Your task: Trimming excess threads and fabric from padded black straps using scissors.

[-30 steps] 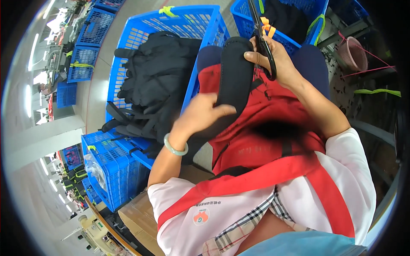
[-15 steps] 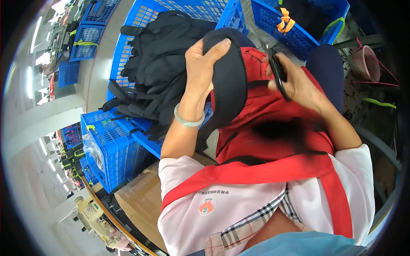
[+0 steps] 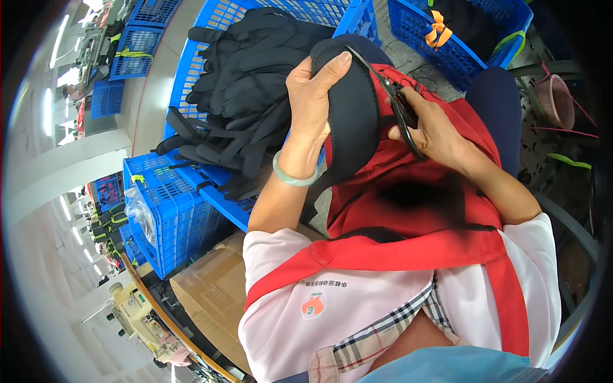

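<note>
The grip of the left hand [image 3: 311,96] is closed on a black padded band [image 3: 354,108], with the thumb pressed flat near the top of it. In the head view, the only one there is, the band curves down from that hand, held up in front of the person's lap, over a red apron [image 3: 364,204]. The right hand [image 3: 434,127] has its fingers wrapped around the dark handles of a pair of scissors [image 3: 391,89], whose blades slant up and left to the band's upper edge, just beside the left thumb. Whether the blades are parted, or touch the cloth, is too fine to tell.

As to progress, this one band seems to be midway through handling: it looks whole, a stitched line follows its edge, and it has not yet been laid down. Whether any trimming at that edge is done cannot be made out.

To the left, a blue crate [image 3: 181,80] bears a loose heap of similar black strips [image 3: 255,70], none of them in hand; which of those have been worked on does not show. Farther off at the upper right, a second blue crate [image 3: 434,60] with an orange ribbon [image 3: 438,30] tied at its rim contains dark material, too shadowed to identify.
</note>
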### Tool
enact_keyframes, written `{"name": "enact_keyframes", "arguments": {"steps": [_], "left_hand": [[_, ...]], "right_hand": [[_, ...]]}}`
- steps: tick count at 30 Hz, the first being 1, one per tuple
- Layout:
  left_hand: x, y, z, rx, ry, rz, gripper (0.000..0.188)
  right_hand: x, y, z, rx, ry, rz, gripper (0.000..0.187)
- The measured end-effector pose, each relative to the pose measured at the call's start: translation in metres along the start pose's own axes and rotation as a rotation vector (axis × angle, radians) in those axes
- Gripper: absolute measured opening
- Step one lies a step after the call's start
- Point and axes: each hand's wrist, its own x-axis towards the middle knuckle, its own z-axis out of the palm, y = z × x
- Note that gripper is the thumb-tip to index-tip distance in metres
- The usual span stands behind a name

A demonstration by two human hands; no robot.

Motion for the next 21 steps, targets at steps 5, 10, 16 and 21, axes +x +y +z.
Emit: {"name": "enact_keyframes", "arguments": {"steps": [5, 10, 16, 21], "left_hand": [[0.001, -0.001, 0.001, 0.008, -0.006, -0.012, 0.015], [0.001, -0.001, 0.003, 0.004, -0.028, 0.01, 0.015], [0.003, -0.005, -0.002, -0.046, 0.051, -0.015, 0.013], [0.001, -0.007, 0.0, -0.053, 0.092, -0.02, 0.012]], "right_hand": [[0.001, 0.011, -0.004, 0.064, -0.001, -0.05, 0.051], [-0.002, 0.007, -0.005, 0.064, -0.014, -0.084, 0.058], [-0.002, 0.005, 0.008, 0.009, 0.044, -0.032, 0.059], [0.005, 0.013, 0.013, -0.072, 0.097, -0.084, 0.057]]}}
